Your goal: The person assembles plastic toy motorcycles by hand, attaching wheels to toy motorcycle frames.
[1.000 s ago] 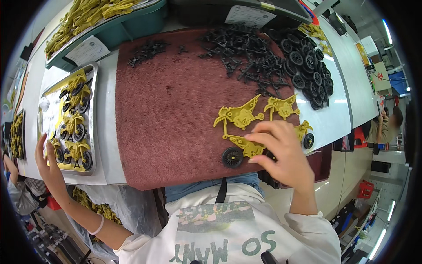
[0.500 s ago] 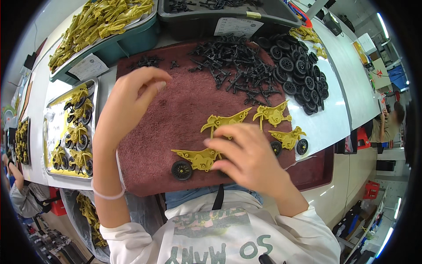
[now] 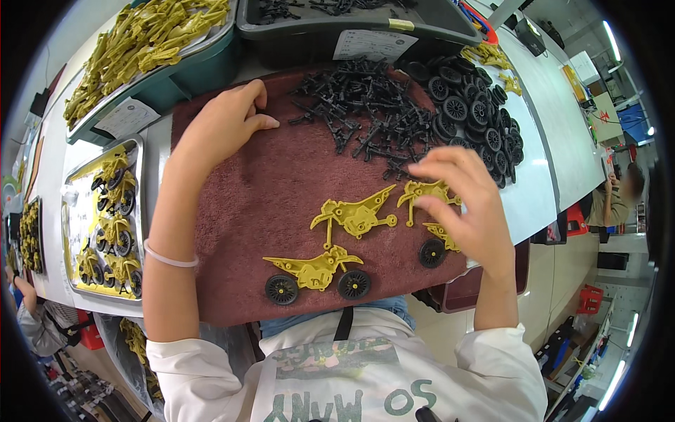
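My left hand (image 3: 219,131) is at the far left of the mat, its fingers curled downward and the thumb apart from the index finger. Small black parts seen there earlier are hidden beneath it. Over the right side hovers my right hand (image 3: 472,204), thumb and fingers spread with nothing between them. Below it lie a yellow toy motorcycle body half (image 3: 422,188) and another with a black spoked wheel (image 3: 432,253), both partly covered. Nearer the middle is a bare yellow body half (image 3: 360,216). Closest to me, a yellow body half (image 3: 314,273) has a black wheel at each end.
The dark red towel mat (image 3: 246,204) bears a heap of black parts (image 3: 358,98). Black wheels (image 3: 485,116) are piled to its right. A green bin (image 3: 190,81) of yellow pieces and a black bin (image 3: 302,46) stand behind. At left, a metal tray (image 3: 140,211) holds assembled motorcycles.
My right hand has let go of the nearest motorcycle, uncovering its right wheel, and moved up and right. My left hand has shifted slightly up and left, its fingers bent further down.
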Motion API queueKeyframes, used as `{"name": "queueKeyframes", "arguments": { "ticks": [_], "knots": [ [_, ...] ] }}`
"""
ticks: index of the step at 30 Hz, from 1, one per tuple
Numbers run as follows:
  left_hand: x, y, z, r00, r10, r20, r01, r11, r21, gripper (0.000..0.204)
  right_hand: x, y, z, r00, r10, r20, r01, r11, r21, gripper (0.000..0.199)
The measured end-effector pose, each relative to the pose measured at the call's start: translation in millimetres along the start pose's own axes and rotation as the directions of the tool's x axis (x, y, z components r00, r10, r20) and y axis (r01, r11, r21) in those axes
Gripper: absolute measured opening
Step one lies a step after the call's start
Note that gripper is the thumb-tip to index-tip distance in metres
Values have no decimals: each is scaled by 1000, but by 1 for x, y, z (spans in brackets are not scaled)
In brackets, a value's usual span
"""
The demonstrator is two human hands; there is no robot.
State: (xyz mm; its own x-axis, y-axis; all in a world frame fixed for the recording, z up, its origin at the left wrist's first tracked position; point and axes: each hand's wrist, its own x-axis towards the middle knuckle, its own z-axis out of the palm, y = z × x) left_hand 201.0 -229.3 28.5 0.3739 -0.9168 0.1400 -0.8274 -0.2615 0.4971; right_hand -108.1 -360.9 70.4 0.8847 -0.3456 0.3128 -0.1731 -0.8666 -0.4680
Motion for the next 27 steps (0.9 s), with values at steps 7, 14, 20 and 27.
{"name": "queueKeyframes", "arguments": {
  "ticks": [7,14,20,27],
  "knots": [
    [-17,16,-17,994,16,-106,-32,988,-153,9,73,25,34,949,-271,162,295,944,-146,15],
    [-136,50,-26,941,-318,-116,178,756,-630,8,92,35,37,882,-383,276,452,855,-257,10],
    [-223,83,12,842,-489,-229,98,555,-826,7,55,-6,29,974,-220,48,210,965,158,24],
    [-250,113,37,834,-545,-86,152,377,-914,16,-7,-38,32,948,-80,307,-67,895,440,32]
  ]
}}
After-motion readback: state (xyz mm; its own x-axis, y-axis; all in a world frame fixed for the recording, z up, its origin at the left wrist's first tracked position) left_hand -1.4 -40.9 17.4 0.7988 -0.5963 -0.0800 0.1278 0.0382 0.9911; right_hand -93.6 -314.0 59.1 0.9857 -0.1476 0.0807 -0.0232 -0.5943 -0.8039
